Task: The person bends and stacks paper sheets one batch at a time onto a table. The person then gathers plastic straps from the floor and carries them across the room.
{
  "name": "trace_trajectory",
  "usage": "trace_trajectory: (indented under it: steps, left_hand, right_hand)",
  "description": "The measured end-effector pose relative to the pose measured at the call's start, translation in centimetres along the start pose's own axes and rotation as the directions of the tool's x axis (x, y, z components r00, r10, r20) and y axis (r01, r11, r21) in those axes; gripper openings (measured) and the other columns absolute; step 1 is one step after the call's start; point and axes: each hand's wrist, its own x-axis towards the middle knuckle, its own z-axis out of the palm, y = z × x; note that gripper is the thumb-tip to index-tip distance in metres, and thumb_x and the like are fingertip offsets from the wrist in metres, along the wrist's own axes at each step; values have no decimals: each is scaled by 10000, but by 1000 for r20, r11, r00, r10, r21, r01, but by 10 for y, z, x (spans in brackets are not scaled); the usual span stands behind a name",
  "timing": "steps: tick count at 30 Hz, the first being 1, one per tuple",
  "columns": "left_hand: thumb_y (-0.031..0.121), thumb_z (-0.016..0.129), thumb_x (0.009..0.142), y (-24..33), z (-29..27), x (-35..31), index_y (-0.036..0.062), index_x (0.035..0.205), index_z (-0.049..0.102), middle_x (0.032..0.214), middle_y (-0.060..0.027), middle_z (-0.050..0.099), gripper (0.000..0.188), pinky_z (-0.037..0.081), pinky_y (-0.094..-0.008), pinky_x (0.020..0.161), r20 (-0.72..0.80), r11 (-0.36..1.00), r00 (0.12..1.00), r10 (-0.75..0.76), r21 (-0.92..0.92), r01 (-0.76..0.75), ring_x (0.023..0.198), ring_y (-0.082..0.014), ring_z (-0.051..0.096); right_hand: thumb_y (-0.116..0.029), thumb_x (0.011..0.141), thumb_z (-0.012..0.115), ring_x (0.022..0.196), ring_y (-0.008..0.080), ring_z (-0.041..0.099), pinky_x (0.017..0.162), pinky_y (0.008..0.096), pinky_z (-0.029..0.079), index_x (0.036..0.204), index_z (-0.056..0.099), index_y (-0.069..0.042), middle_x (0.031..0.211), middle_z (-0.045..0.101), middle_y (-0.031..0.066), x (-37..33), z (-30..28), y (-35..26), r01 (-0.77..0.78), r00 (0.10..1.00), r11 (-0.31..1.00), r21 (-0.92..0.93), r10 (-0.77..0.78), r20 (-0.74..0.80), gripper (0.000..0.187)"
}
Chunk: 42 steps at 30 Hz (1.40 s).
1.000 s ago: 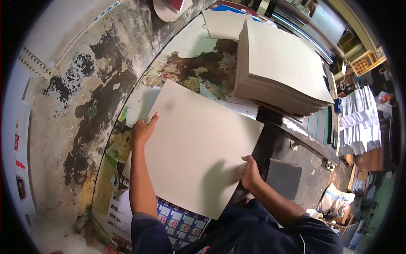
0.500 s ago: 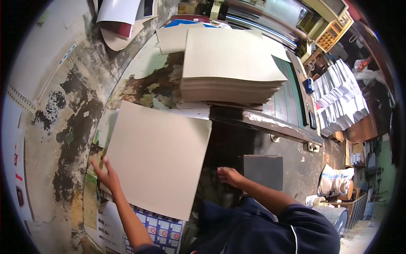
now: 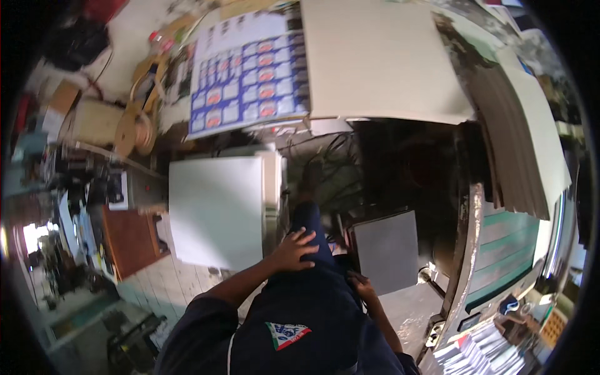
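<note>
My left hand [image 3: 297, 251] lies with its fingers spread on the leg of my dark blue trousers [image 3: 320, 240]. My right hand [image 3: 361, 286] is low at my other side, against the dark cloth and beside a grey square-topped block [image 3: 386, 250]; its fingers are small and partly hidden, so their grip is unclear. Neither hand touches the large cream board [image 3: 381, 56], which lies flat on the worktable ahead. Left of the board is a printed sheet [image 3: 250, 78] with a blue and white grid.
A thick stack of boards [image 3: 515, 140] stands at the right, by a green slatted surface [image 3: 503, 250]. A pile of white sheets [image 3: 215, 209] is to my left. Further left are a wooden spool [image 3: 128, 134] and a brown panel [image 3: 129, 240]. Bundled papers [image 3: 481, 353] sit at lower right.
My view has swung to the left, away from the wall. My left hand has left the cream board's edge and come to my leg. My right hand has drawn back to my side.
</note>
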Motion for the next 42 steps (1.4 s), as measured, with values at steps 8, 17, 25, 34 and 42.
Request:
trace_trajectory:
  steps: [8,17,25,34,42]
  left_hand:
    - [414,595,890,60,118,-152,107,899,687,1074,-153,668,320,439,-491,938,176,867,926,-333,-329,375,1070,-342,594]
    - [488,541,917,48,184,-342,41,873,684,869,-180,675,471,486,-442,768,388,588,787,-480,-523,617,833,-337,649]
    - [527,601,891,32,204,-525,20,794,628,714,-20,548,517,422,-323,683,569,-34,550,-611,-713,700,704,-142,493]
    - [506,573,917,7,237,-618,60,873,635,830,-31,600,451,420,-311,767,481,-190,544,-688,-842,504,796,-152,533]
    - [357,601,930,-180,262,-606,43,926,597,885,-107,634,315,510,-389,767,-226,392,334,-915,-692,606,852,-205,638]
  right_hand:
    - [-332,935,566,902,333,671,790,415,513,977,655,-30,912,682,198,-76,50,23,118,987,779,-616,-23,160,317]
    - [-372,951,563,775,206,627,706,341,476,943,654,-16,814,652,111,-126,155,58,245,874,834,-494,31,486,368]
    - [-338,787,753,889,404,605,761,460,503,1160,536,10,1035,567,279,-26,319,105,168,985,852,-497,-130,110,554]
    - [-675,544,814,1270,413,413,1052,467,369,1380,320,80,1327,442,284,53,417,-60,-82,844,738,-670,-306,-441,1230]
    - [-651,524,839,1222,406,449,1035,471,385,1351,370,80,1290,473,273,55,441,-59,-72,804,716,-694,-371,-465,1200]
